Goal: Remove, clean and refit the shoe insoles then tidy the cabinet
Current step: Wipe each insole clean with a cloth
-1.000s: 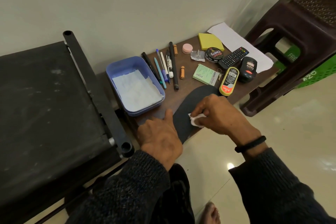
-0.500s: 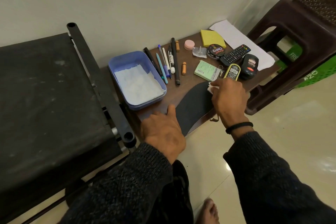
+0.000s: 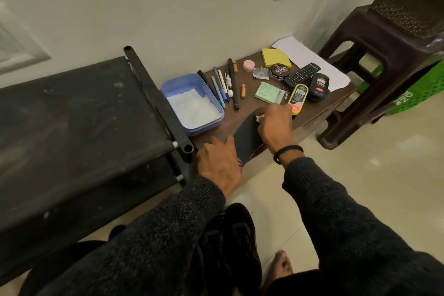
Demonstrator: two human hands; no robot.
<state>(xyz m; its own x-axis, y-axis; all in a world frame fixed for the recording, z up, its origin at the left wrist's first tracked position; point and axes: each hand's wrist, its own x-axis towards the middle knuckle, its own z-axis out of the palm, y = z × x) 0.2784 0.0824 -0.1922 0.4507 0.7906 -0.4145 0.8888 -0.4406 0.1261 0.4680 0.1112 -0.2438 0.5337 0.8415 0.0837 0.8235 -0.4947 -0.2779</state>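
A black fabric cabinet (image 3: 72, 127) fills the nine o'clock side, its far edge cut off by the frame. Next comes a blue tub (image 3: 192, 103) holding white material, on a low brown table (image 3: 252, 106). At centre, the left hand (image 3: 219, 163) presses flat, fingers straight, on the near end of a dark insole (image 3: 247, 139), which lies on the table's front edge and overhangs it. The right hand (image 3: 275, 125) pinches a small white wipe (image 3: 259, 118) against the insole's far end, hiding most of it. Pens (image 3: 225, 86) lie at twelve o'clock; a yellow polish bottle (image 3: 298, 98) and remote (image 3: 302, 74) at one o'clock. A dark shoe (image 3: 237, 243) sits at six o'clock, its detail lost in shadow.
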